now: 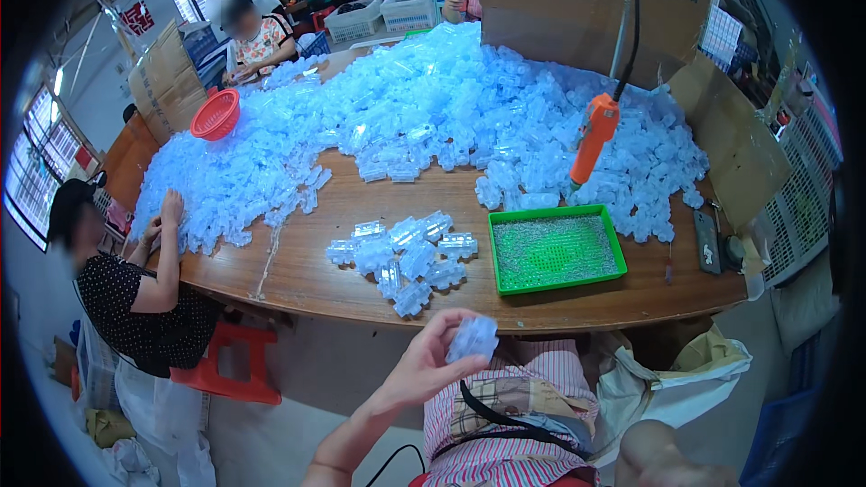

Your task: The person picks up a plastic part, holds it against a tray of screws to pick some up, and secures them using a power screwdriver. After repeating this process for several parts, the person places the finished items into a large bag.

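Observation:
My left hand [431, 362] is closed around a translucent pale-blue plastic piece [474, 340], held over my lap just off the table's front edge. At the lower right my right hand [663, 462] is low beside my thigh; it is blurred and its fingers do not show clearly. In front of me, a small group of the same plastic pieces [417, 260] lies on the wooden table. To its right sits a green tray [503, 289] with many tiny metallic bits spread over its bottom. An orange electric screwdriver [595, 137] hangs above the tray's far edge, tip down.
A big heap of pale-blue pieces [424, 90] covers the table's far side, with a red basket [215, 115] at its left. Cardboard [595, 13] stands behind. A person [135, 298] sits at the left, others farther back. A dark flat object [706, 242] lies at the right edge.

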Tool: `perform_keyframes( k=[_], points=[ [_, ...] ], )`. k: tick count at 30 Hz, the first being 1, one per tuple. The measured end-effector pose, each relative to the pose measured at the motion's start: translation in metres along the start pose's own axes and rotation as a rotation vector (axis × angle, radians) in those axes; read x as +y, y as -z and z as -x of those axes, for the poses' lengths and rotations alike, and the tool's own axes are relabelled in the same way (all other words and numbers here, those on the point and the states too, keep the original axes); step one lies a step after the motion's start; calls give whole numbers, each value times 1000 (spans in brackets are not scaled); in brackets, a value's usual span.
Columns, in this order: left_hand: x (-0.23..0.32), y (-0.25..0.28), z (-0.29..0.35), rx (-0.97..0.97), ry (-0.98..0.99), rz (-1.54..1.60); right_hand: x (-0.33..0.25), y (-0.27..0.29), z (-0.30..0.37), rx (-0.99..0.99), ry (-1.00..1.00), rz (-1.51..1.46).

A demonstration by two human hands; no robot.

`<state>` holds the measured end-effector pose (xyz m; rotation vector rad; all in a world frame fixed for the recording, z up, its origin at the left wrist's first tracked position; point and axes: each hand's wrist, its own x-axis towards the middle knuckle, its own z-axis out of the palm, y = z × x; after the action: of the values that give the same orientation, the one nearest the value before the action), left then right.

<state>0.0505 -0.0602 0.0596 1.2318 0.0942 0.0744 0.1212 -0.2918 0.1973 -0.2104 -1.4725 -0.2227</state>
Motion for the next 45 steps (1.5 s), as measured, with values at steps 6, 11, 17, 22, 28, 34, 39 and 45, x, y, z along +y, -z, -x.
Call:
perform_keyframes(
  k=[6, 11, 17, 22, 28, 34, 39, 45],
  points=[
    [0, -31, -29, -67, -101, 61, -23, 24, 34, 65, -632, 481],
    [-6, -38, -50, -45, -107, -116, 30, 76, 103, 312, -1240, 603],
    [-13, -35, -71, 59, 47, -20, 60, 96, 134, 412, -1426, 293],
    [-22, -29, -86, 129, 82, 98, 63, 110, 149, 683, -1462, 86],
    [-33, -23, -100, 20, -110, -320, 64, 121, 159, 446, -1315, 486],
    [-29, -26, -111, -9, -347, -619, 67, 142, 166, 92, -1143, 750],
    [-26, -21, -120, -22, -390, -783, 71, 145, 168, 81, -1057, 750],
    [-29, -20, -118, 21, -346, -793, 74, 144, 168, 79, -1130, 745]
  ],
)
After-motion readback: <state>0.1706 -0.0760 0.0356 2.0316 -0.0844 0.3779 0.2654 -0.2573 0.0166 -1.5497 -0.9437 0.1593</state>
